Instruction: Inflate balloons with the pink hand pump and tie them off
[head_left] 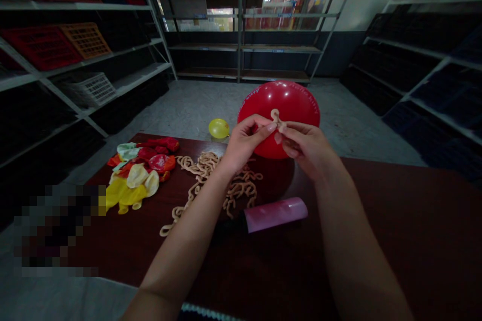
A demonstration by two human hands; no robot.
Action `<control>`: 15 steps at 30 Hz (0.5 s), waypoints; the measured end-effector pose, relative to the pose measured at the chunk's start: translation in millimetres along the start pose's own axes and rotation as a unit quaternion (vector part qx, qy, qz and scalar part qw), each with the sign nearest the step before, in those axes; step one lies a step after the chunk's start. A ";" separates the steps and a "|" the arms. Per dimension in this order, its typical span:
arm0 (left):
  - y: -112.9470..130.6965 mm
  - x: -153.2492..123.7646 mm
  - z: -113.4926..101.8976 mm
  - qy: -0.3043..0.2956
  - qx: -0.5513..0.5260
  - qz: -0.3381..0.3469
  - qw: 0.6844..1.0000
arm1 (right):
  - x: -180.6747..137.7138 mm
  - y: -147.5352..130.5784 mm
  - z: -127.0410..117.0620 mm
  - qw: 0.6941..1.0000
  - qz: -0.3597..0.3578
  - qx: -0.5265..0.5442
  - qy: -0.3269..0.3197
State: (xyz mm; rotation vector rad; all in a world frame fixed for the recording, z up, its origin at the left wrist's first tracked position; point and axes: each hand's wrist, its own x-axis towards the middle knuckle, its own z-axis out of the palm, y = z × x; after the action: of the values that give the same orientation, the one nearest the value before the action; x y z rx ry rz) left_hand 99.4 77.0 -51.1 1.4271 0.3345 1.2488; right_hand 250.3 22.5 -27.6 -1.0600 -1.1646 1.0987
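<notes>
A short length of beige rubbery strand (275, 114) is pinched between my two hands, its looped end sticking up. My left hand (248, 135) grips it with thumb and forefinger from the left, and my right hand (303, 145) does so from the right. Just behind the fingers is a large inflated red balloon (280, 98) with pale lettering. Whether its neck is in my fingers is hidden. Under my left forearm lies a tangle of similar beige strands (205, 164). A pink hand pump (276, 214) with a dark end rests on the table below my hands.
Limp balloons in several colours (141, 173) are piled at the left of the dark red table (395, 220). Beyond its far edge is a small yellow balloon (219, 129). Shelves with crates (41, 47) stand left, and more racks (241, 47) stand behind and right.
</notes>
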 end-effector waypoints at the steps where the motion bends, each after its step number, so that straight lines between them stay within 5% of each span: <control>1: -0.4 0.4 0.0 -0.001 0.004 0.005 1.000 | -0.8 -0.8 1.5 1.000 -0.006 -0.013 -0.005; 9: -0.9 0.6 -1.0 0.082 -0.021 -0.038 0.996 | -7.5 -5.3 12.8 0.992 -0.046 -0.099 -0.059; 15: 8.4 0.2 9.4 0.136 -0.043 -0.059 0.988 | -5.4 -2.2 23.7 0.991 -0.074 -0.112 -0.024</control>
State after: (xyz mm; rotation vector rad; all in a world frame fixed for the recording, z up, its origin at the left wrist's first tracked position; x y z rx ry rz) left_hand 103.4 69.5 -41.8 1.1482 0.5362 1.3449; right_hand 226.6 18.1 -23.9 -1.1040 -1.4080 0.8960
